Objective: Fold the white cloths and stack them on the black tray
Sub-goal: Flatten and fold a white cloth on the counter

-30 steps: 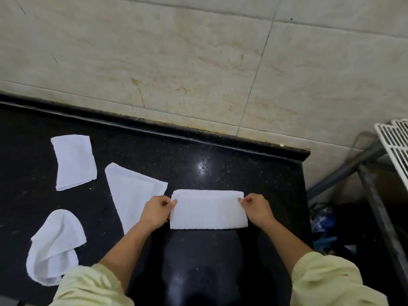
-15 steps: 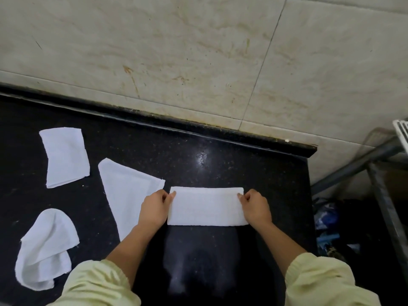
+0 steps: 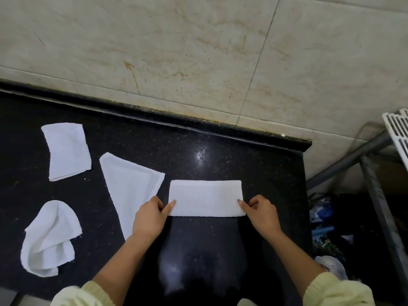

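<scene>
A white cloth (image 3: 205,197), folded into a long flat rectangle, lies on the black counter (image 3: 220,151) in front of me. My left hand (image 3: 150,217) pinches its left end near the front corner, thumb on top. At the right end, near the front corner, my right hand (image 3: 260,214) pinches it the same way. Left of it lie three other white cloths: a triangular one (image 3: 130,186) partly under my left hand, a loosely folded one (image 3: 66,151) further back, and a crumpled one (image 3: 49,237) near the front. No black tray is in view.
A tiled wall (image 3: 198,51) rises behind the counter's raised back edge. The counter ends on the right, where a grey metal frame (image 3: 375,195) and a white grid rack (image 3: 397,133) stand over cluttered bags (image 3: 322,217) on the floor.
Both hands have slid from the upper corners of the folded cloth's ends down to the front corners. The cloth itself stays flat in place.
</scene>
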The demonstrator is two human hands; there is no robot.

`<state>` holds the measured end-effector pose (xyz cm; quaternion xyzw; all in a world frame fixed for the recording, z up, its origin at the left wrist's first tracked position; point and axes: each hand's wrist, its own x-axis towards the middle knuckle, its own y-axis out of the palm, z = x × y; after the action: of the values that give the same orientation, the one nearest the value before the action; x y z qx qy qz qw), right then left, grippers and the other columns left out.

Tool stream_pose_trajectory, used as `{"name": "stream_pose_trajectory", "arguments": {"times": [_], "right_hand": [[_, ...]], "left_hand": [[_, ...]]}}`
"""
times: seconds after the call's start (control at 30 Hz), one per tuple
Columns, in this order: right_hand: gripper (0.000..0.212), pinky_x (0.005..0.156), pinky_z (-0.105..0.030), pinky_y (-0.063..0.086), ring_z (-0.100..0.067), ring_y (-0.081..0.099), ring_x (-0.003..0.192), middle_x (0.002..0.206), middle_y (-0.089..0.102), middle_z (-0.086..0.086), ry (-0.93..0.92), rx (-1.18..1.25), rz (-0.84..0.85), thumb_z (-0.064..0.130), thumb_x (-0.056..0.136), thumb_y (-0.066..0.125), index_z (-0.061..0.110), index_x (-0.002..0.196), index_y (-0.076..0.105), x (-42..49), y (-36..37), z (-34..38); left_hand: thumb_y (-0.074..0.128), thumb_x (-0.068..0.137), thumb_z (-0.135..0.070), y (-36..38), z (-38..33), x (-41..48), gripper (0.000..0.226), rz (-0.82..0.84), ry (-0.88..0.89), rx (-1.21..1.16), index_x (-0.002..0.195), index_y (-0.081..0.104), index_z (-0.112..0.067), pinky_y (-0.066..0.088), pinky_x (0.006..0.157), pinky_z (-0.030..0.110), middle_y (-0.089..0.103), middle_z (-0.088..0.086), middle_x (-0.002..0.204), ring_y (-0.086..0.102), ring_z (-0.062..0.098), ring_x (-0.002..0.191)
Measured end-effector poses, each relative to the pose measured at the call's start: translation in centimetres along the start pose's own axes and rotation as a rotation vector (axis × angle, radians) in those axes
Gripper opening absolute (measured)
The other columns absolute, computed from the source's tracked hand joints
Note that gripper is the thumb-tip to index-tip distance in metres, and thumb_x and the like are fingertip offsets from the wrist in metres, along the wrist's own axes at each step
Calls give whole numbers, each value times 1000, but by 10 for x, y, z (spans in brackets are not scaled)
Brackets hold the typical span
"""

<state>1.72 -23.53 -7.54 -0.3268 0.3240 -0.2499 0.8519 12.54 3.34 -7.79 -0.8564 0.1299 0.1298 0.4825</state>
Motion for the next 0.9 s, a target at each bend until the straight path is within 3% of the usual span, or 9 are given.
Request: {"name": "stream_pose_trajectory", "arguments": {"times": [0.2,0.33,0.4,0.5,0.57,0.7,0.9], "right_hand": [[38,73,-35,55,-16,61,80,88,61,2,25,-84,1,44,78,75,17,96,54,-17,7,8],[44,72,-30,48,-18,56,85,103,64,-8,116,-4,-8,33,79,78,7,110,58,-18,11,14],[45,71,-29,44,-20,56,88,105,63,-10,166,60,4,27,78,79,4,111,59,-17,11,17],[28,68,-35,49,-21,58,78,88,62,-9,226,154,34,22,76,79,3,91,63,-13,12,20],[27,71,-40,53,-22,57,66,73,62,-10,257,222,49,21,76,78,3,69,60,-11,12,21],[24,79,-42,55,-25,62,73,75,64,-8,296,338,54,23,79,75,5,70,62,-9,11,20],[16,54,-28,47,-18,60,63,79,66,-10,332,511,47,17,84,72,3,83,65,-11,5,21]], "left_hand": [[77,75,-44,9,3,-8,35,74,-122,-251,83,53,-20,57,75,42,66,0,80,67,23,74],[80,73,-31,6,-3,-8,34,94,-216,-385,88,56,-12,59,75,42,67,4,79,69,25,69],[79,74,-24,5,-6,-8,29,121,-268,-446,78,55,-7,60,72,38,64,5,72,65,23,64],[76,78,-18,5,-10,-9,35,174,-314,-510,57,48,-10,57,62,30,53,7,64,55,20,60],[74,80,-18,4,-12,-9,32,203,-335,-525,59,51,-9,54,58,27,53,7,66,54,19,62],[74,81,-21,4,-14,-8,23,218,-348,-561,72,57,-8,54,56,27,59,7,76,57,18,66],[74,81,-22,7,-18,-10,25,143,-309,-611,72,53,-10,58,60,31,63,9,80,61,20,71]]}}
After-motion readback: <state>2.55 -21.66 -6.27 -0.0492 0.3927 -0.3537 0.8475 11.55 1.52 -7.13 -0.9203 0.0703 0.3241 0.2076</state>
